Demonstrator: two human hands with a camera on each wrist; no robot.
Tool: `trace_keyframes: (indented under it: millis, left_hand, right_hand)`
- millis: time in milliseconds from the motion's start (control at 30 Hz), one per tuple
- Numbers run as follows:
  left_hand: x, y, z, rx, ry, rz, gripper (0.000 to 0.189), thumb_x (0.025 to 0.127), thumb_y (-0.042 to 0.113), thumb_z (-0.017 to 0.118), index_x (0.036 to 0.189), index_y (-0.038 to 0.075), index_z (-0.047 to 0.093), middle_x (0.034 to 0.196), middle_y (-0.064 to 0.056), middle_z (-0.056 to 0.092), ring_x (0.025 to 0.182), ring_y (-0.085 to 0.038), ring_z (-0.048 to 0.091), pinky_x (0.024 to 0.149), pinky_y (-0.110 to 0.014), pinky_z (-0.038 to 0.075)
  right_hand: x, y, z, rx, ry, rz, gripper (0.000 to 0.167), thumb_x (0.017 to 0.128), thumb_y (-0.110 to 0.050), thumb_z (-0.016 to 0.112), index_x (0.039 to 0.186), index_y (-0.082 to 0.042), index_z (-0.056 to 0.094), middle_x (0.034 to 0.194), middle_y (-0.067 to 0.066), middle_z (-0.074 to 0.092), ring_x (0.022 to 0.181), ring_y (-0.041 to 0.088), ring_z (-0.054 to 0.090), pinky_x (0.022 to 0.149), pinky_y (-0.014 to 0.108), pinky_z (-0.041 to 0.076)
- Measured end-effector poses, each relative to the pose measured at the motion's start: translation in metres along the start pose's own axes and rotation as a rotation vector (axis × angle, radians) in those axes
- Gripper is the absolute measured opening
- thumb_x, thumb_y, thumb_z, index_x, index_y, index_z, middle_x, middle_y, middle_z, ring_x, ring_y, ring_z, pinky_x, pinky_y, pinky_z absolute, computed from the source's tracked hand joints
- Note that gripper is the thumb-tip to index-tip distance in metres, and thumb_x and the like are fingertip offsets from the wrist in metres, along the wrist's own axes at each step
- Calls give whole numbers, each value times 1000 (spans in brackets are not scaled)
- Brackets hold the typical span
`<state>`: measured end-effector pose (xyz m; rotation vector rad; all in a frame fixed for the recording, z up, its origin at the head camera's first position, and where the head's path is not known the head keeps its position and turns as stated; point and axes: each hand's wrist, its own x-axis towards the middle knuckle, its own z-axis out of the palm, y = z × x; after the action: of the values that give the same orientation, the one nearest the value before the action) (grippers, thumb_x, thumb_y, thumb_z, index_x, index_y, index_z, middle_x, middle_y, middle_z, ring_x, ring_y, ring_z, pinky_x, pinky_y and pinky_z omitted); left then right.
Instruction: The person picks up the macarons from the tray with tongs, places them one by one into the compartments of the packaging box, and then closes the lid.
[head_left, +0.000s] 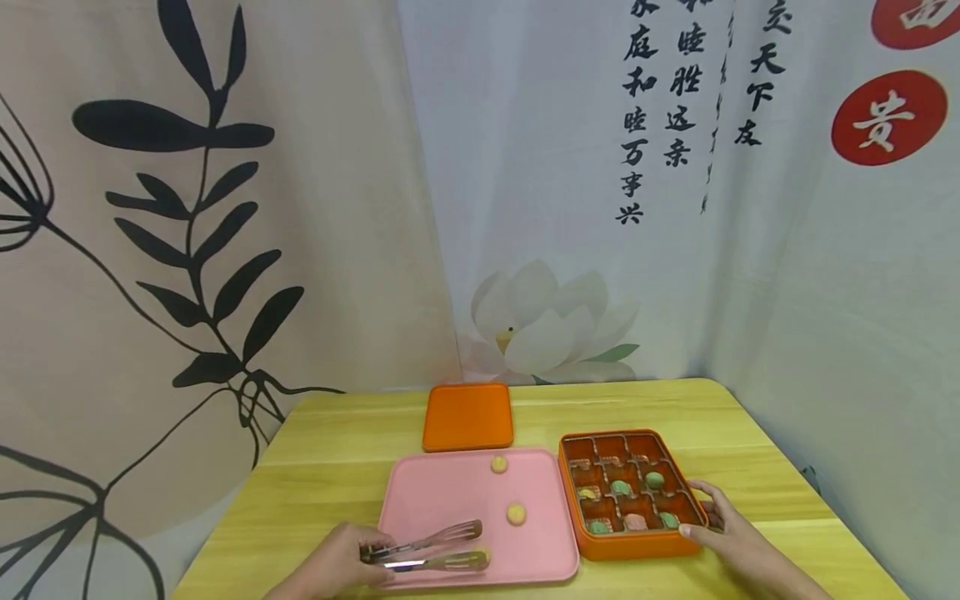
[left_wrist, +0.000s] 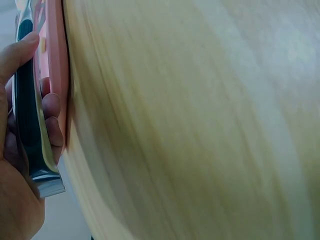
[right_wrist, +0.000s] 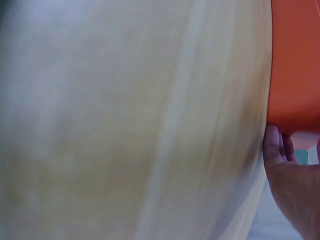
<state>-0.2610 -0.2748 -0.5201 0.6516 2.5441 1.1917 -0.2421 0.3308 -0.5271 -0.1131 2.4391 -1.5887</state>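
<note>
My left hand (head_left: 348, 554) holds a pair of tongs (left_wrist: 30, 105), its thumb on one dark handle and fingers round the other side. The tongs' two arms stand apart over the front of the pink tray (head_left: 442, 475). Two small round pale-yellow pieces (head_left: 516, 513) sit apart on the tray; a third, partly hidden, shows by the tongs' tips. On the right is an orange box (head_left: 630, 546) with a divided insert holding green (head_left: 654, 480), pink (head_left: 634, 522) and yellow pieces (head_left: 587, 493). My right hand (head_left: 723, 529) grips its front right corner, thumb at the rim, fingers along the side.
Behind the tray lies a flat orange lid (head_left: 468, 417). The box stands right beside the tray's right edge. All of it rests on a wood-grain table (head_left: 322, 467), with a printed curtain (head_left: 360, 208) at the back and sides.
</note>
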Motion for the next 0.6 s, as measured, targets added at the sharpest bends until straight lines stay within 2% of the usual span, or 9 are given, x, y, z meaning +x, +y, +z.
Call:
trace_keyframes:
  millis: [367,600]
  left_hand:
    - [0,4,4,75,34,74,16,76,33,85,85,23,77,72,15,61,65,0,50,56,-23,43]
    - [-3,5,5,42,33,23,12,76,29,84,83,22,78,74,13,64,65,-3,51,57,-24,43]
  right_hand:
    - [1,0,-2,3,6,18,74,100,-22,59,152,-3,9,137,34,39,119,43,50,86,51,49]
    - [1,0,0,-8,10,26,74,100,-23,59,152,-3,10,138,35,38,121,45,48,87,52,48]
